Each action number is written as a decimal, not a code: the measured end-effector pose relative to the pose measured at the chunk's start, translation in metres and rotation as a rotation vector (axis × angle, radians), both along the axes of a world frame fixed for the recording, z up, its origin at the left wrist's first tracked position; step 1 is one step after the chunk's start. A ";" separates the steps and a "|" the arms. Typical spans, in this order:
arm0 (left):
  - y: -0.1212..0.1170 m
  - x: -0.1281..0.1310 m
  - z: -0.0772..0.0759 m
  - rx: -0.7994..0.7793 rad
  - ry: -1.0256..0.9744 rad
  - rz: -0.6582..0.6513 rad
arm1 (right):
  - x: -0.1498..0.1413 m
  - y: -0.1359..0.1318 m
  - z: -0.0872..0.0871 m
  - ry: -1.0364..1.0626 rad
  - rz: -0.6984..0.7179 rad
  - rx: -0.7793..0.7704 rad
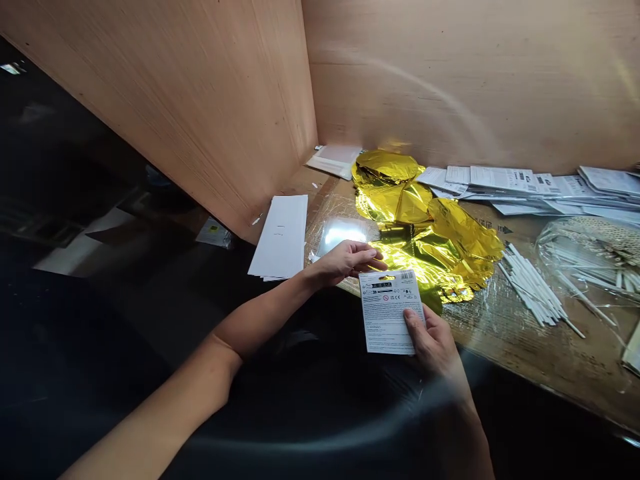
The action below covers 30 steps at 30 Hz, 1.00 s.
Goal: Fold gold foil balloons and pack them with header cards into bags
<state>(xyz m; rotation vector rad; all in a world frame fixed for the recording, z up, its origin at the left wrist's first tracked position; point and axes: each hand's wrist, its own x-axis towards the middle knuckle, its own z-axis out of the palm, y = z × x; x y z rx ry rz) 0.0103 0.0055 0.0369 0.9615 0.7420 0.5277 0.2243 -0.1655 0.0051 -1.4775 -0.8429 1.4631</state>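
Observation:
My right hand (434, 339) grips a white printed backing card (387, 327) by its lower right side, thumb on the front. Dense small text, a barcode and a hanging hole show on the card's face. Just above the card's top edge is my left hand (350, 259), with fingers loosely stretched out and nothing visible in them. Behind both hands, crumpled gold foil balloons (415, 233) lie flat on the bench. A clear plastic sleeve (345, 231) reflects light beside the left hand.
White paper sheets (280, 237) lie at the bench's left edge. Several printed cards (530, 183) are piled along the back wooden panel (465, 80). White sticks (535, 287) and a clear bag (595, 253) with more sticks lie on the right. Another wooden panel (225, 100) rises left.

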 end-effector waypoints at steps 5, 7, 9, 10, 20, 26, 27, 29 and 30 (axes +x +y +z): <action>-0.014 0.009 -0.012 0.002 -0.069 0.044 | -0.005 -0.007 -0.002 -0.254 -0.125 0.074; -0.022 0.013 -0.021 0.041 -0.077 0.118 | -0.011 -0.009 -0.002 -0.359 -0.159 0.122; -0.028 0.017 -0.030 0.098 -0.049 0.204 | -0.017 -0.012 -0.003 -0.419 -0.142 0.156; -0.031 0.019 -0.035 0.134 -0.035 0.245 | -0.020 -0.014 -0.004 -0.440 -0.126 0.163; -0.055 0.026 -0.047 0.116 -0.047 0.341 | -0.035 -0.025 -0.011 -0.487 -0.229 0.130; -0.053 0.027 -0.033 -0.245 -0.256 0.238 | -0.029 -0.024 -0.007 -0.138 -0.087 0.077; -0.054 0.029 -0.033 -0.265 -0.224 0.239 | -0.029 -0.023 -0.006 -0.107 -0.092 0.075; -0.060 0.036 -0.034 -0.251 -0.177 0.258 | -0.027 -0.022 -0.007 -0.104 -0.166 0.097; -0.065 0.040 -0.035 -0.236 -0.176 0.254 | -0.026 -0.021 -0.007 -0.110 -0.215 0.114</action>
